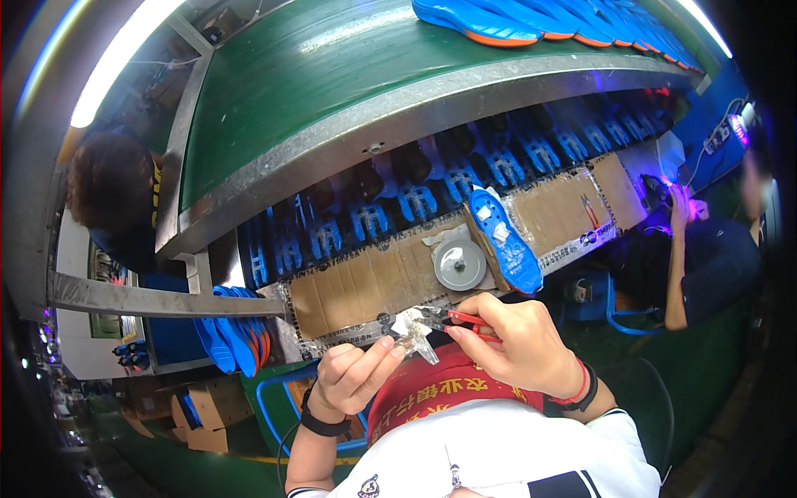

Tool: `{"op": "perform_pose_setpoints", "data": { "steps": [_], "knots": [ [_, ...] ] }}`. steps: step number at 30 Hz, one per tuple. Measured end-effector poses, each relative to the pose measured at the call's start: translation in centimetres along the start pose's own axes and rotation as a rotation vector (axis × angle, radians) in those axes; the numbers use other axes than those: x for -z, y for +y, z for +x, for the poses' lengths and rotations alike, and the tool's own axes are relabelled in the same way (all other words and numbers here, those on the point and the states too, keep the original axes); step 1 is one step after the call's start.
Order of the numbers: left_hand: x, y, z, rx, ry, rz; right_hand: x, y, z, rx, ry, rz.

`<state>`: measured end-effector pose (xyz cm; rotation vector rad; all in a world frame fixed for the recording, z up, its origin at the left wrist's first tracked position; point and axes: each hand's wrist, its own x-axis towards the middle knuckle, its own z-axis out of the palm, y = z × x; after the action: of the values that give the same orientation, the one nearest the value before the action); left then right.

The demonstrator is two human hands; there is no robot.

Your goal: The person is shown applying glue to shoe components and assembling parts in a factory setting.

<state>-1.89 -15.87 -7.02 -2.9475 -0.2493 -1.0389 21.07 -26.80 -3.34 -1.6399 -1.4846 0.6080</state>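
Observation:
In front of my chest, my left hand is closed, pinching a crumpled piece of clear and white plastic film between thumb and fingers. My right hand is wrapped around a small cutting tool with red handles. The tool's tip meets the film; its exact blade shape is hard to make out. Just beyond my hands, a round grey dish with a metal centre sits on the cardboard-covered bench. To its right lies a blue shoe sole with small white pieces on it.
Cardboard taped down covers the narrow bench. A second red-handled tool lies on it. Above runs a green conveyor belt with blue-and-orange soles. More blue soles hang at left. One co-worker sits at right, another at left.

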Motion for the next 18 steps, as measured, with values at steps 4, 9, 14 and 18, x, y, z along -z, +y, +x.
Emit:
{"op": "perform_pose_setpoints", "data": {
  "steps": [4,9,14,18],
  "knots": [
    [-0.2,-0.1,-0.2,0.012,0.013,0.005,-0.4,-0.1,0.2,0.022,0.040,-0.063],
    [-0.2,-0.2,-0.2,0.012,0.012,0.018,-0.5,-0.1,0.0,0.067,0.045,-0.087],
    [-0.5,-0.1,-0.3,0.007,0.014,-0.011,-1.5,0.1,0.7,0.080,0.121,-0.095],
    [-0.5,-0.2,-0.4,0.017,0.020,0.006,-1.0,0.1,0.0,0.059,0.138,-0.008]
  ]
}}
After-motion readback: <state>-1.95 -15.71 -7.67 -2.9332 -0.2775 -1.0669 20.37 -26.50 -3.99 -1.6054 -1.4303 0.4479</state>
